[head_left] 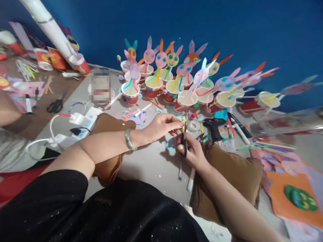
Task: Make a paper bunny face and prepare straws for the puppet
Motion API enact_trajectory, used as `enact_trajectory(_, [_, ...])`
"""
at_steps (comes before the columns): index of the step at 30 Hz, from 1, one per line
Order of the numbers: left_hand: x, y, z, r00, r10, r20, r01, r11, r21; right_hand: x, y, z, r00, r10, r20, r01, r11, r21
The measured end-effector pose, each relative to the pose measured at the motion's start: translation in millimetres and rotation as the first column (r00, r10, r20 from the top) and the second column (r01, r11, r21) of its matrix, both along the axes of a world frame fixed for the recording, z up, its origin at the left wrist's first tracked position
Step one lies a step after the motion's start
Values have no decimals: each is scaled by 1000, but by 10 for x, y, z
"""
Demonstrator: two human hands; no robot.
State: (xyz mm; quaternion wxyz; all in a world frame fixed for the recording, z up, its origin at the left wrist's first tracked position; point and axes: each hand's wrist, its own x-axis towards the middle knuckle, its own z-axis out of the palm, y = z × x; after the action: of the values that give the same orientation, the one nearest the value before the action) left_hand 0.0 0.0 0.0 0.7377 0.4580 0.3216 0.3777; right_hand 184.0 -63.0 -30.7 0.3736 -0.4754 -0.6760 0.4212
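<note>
Scissors (pixel 186 129) are gripped in my right hand (pixel 193 153), fingers around the handles and blades pointing away from me. My left hand (pixel 164 127), with a bangle on its wrist, pinches a small yellowish piece (pixel 182 119) right beside the blades. What the piece is made of is too small to tell. Just beyond the hands lies a roll of clear tape (pixel 194 126). A black glue gun (pixel 214 128) rests to the right of it. Paper scraps (pixel 140 117) and a marker are spread to the left of my hands.
Several red paper cups (pixel 153 90) with paper rabbit heads on straws line the blue wall (pixel 176 20). Brown cushions (pixel 232 168) lie under both forearms. A power strip (pixel 87 122) with cables sits at left. Another person's arm (pixel 10 109) shows at the far left, near black scissors (pixel 55 106).
</note>
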Motion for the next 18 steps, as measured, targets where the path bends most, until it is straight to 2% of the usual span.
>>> enact_trajectory(18, [6, 3, 6, 1000, 8, -24, -8, 1000, -25, -16, 9, -6, 999, -40, -4, 40, 998, -44])
